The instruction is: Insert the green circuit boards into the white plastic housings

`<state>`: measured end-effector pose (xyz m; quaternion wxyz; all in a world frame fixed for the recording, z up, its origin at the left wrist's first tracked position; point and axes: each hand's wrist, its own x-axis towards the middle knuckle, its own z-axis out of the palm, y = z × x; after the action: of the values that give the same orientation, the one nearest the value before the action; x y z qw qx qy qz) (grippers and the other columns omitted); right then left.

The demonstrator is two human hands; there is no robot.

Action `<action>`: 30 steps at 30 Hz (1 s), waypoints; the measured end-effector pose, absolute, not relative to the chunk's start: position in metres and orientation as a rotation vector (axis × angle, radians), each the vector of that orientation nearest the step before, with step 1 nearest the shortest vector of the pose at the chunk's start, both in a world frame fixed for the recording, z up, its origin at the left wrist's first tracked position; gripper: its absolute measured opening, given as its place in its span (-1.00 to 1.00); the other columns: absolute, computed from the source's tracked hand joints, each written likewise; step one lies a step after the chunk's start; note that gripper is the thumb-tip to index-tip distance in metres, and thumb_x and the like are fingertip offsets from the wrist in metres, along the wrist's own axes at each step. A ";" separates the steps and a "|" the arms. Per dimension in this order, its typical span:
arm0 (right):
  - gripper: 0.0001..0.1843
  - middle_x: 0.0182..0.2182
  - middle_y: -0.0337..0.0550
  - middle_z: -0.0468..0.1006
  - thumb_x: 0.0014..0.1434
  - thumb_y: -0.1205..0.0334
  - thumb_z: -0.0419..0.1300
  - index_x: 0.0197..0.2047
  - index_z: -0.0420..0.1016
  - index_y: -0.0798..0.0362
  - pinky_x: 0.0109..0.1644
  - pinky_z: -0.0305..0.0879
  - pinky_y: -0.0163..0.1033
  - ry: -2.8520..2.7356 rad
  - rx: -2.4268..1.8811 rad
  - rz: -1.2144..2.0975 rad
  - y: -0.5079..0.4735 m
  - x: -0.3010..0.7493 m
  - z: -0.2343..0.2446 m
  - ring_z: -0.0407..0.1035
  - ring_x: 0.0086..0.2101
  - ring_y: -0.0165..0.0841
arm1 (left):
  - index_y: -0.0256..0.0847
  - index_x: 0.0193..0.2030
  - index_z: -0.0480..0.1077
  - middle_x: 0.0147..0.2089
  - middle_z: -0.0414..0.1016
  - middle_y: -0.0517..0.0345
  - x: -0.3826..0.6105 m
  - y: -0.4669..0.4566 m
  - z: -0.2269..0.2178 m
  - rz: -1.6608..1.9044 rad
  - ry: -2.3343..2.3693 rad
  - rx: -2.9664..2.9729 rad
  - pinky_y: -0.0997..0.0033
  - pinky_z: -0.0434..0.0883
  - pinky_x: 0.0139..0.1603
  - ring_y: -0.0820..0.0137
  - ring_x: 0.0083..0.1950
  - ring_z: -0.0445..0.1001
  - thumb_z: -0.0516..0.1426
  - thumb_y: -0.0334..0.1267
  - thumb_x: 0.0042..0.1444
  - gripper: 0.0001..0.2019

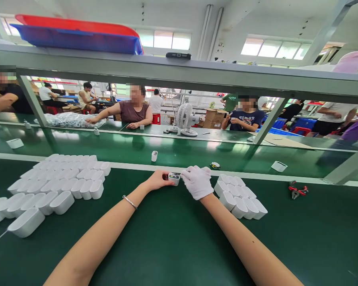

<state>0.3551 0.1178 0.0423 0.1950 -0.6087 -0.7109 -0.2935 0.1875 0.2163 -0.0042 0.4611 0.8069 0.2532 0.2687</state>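
Head view: the left hand (158, 180), bare, and the gloved right hand (197, 182) each close their grip on one side of a small white case (174, 178). It rests on the green worktop (173, 238), open side up, with dark parts inside. Rows of white cases (56, 186) lie to the left, and another cluster (240, 196) lies to the right.

Casing (174, 178) on the surface (173, 238) between both hands; casing rows (56, 186) left, smaller cluster (241, 198) right, pliers (296, 190) far right.
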 end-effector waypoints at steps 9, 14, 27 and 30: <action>-0.68 -0.47 -0.20 0.47 0.21 0.23 0.02 -0.50 0.49 0.04 -0.29 -0.28 -0.15 -1.986 -1.642 -0.863 0.118 0.361 0.045 0.14 -0.42 -0.43 | -0.35 -0.24 0.49 -0.50 0.36 0.18 0.187 0.215 -0.005 0.662 0.640 1.995 0.49 0.14 -0.46 0.45 -0.48 0.19 0.26 -0.06 -0.14 -0.60; -0.73 -0.47 -0.24 0.47 0.19 0.23 0.06 -0.49 0.49 0.01 -0.30 -0.28 -0.16 -1.995 -1.616 -0.854 0.120 0.355 0.039 0.14 -0.42 -0.44 | -0.35 -0.26 0.49 -0.49 0.35 0.19 0.188 0.216 -0.005 0.651 0.635 1.997 0.49 0.13 -0.46 0.47 -0.48 0.19 0.28 -0.08 -0.16 -0.62; -0.70 -0.52 -0.24 0.48 0.13 0.25 0.07 -0.58 0.47 0.04 -0.28 -0.26 -0.15 -1.859 -1.604 -0.851 0.121 0.361 0.037 0.16 -0.45 -0.46 | -0.34 -0.22 0.51 -0.51 0.34 0.19 0.187 0.215 -0.002 0.653 0.663 2.006 0.49 0.12 -0.47 0.46 -0.48 0.18 0.27 -0.06 -0.16 -0.59; -0.72 -0.53 -0.25 0.48 0.12 0.24 0.08 -0.58 0.48 0.04 -0.28 -0.25 -0.15 -1.845 -1.596 -0.855 0.120 0.360 0.036 0.18 -0.44 -0.46 | -0.34 -0.21 0.51 -0.51 0.34 0.20 0.188 0.215 -0.002 0.657 0.668 2.001 0.49 0.11 -0.47 0.47 -0.49 0.17 0.28 -0.05 -0.17 -0.57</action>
<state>0.3600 0.1204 0.0363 0.2746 -0.5935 -0.6864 -0.3181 0.1878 0.2149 -0.0024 0.4492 0.8091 0.2699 0.2658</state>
